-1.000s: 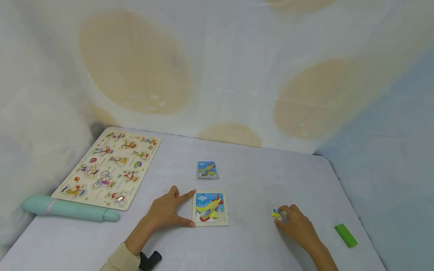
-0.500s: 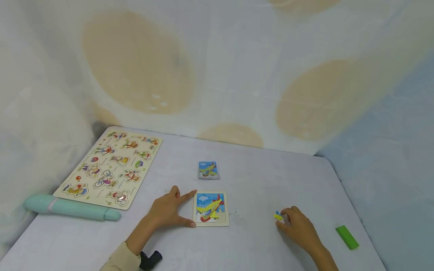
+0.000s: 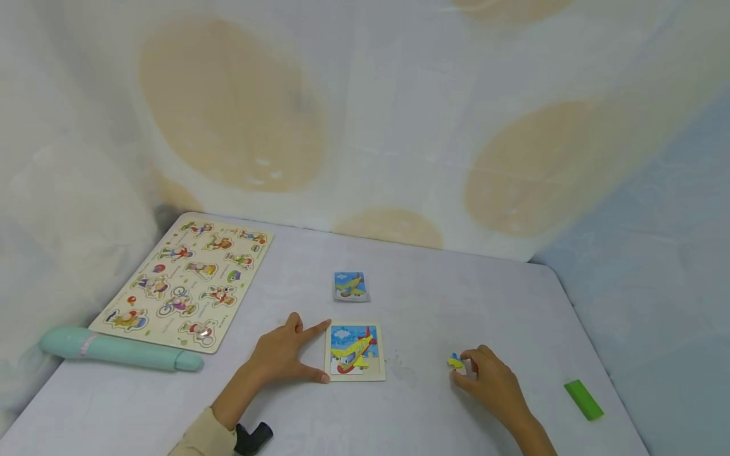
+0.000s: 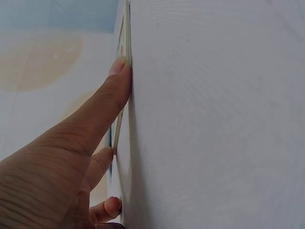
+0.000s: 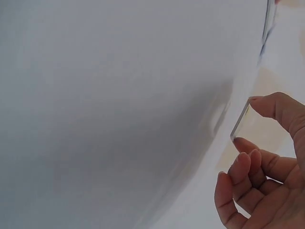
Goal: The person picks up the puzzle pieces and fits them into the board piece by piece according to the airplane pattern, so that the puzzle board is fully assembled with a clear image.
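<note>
In the head view a small square jigsaw puzzle [image 3: 352, 345] with a yellow-and-red airplane on blue sits in a pale wooden frame. My left hand [image 3: 279, 354] is at its left side, thumb and index finger spread straight to the two left corners; the left wrist view shows the thumb [image 4: 116, 78] along the frame's edge. To the right, my right hand [image 3: 492, 380] pinches a small yellow-and-blue puzzle piece [image 3: 455, 361] between thumb and index finger. Seen edge-on in the right wrist view, the puzzle piece [image 5: 239, 120] is raised over the table, the other fingers loosely curled.
A small wrapped airplane picture [image 3: 351, 287] lies behind the puzzle. At the left are a large picture board [image 3: 188, 278] and a mint-green tube-shaped object [image 3: 120, 349]. A green block [image 3: 583, 399] lies far right, and a black object [image 3: 253, 438] is near my left sleeve.
My right hand has moved a little to the left with the puzzle piece. The left hand stays at the puzzle's left corners.
</note>
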{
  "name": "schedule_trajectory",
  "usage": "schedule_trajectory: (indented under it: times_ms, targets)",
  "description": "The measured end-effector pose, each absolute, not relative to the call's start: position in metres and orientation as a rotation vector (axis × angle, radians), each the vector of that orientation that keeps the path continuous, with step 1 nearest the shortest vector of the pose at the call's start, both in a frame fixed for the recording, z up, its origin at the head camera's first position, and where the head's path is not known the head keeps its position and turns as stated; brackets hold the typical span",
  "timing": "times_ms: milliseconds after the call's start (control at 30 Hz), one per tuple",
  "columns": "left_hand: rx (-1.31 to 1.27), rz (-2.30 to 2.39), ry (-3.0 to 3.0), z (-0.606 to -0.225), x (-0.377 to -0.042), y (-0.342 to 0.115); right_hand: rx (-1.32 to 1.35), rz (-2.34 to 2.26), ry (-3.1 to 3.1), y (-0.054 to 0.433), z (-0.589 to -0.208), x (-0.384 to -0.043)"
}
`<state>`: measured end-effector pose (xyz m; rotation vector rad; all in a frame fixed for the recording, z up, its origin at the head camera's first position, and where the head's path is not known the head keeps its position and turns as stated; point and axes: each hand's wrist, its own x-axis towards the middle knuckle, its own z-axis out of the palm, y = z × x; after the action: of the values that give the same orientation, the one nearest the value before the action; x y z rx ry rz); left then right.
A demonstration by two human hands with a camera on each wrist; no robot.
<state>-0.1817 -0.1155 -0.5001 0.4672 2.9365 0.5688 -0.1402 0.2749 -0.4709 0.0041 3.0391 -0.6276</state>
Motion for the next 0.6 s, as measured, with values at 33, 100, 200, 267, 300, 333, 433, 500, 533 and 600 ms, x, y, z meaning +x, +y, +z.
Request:
schedule_trajectory:
  times_ms: [33, 100, 200, 267, 300, 333, 433, 500, 533, 600]
  targets:
    - [0.468, 0.571, 2.935, -0.500, -0.182, -0.115, -0.004, -0.640, 3.039, 0.270, -0.470, -0.140]
    - [0.470, 0.574, 2.932, -0.500, -0.181, -0.116, -0.017, -0.669, 3.035, 0.261, -0.470, -0.140]
    - [0.479, 0.580, 2.931, -0.500, -0.181, -0.116, -0.057, -0.686, 3.047, 0.246, -0.471, -0.139]
    - [0.487, 0.583, 2.935, -0.500, -0.181, -0.117, -0.088, -0.685, 3.061, 0.237, -0.472, -0.139]
    - [0.489, 0.583, 2.936, -0.500, -0.181, -0.117, -0.103, -0.680, 3.070, 0.231, -0.472, -0.139]
    - [0.491, 0.583, 2.938, -0.500, -0.181, -0.117, -0.118, -0.675, 3.077, 0.226, -0.473, -0.139]
    - [0.487, 0.587, 2.939, -0.501, -0.181, -0.117, -0.144, -0.652, 3.091, 0.209, -0.473, -0.140]
    - [0.484, 0.588, 2.935, -0.501, -0.181, -0.117, -0.153, -0.638, 3.091, 0.199, -0.472, -0.140]
    - [0.484, 0.591, 2.934, -0.501, -0.181, -0.117, -0.162, -0.628, 3.092, 0.194, -0.471, -0.140]
    - [0.485, 0.591, 2.930, -0.501, -0.181, -0.117, -0.169, -0.611, 3.088, 0.186, -0.470, -0.141]
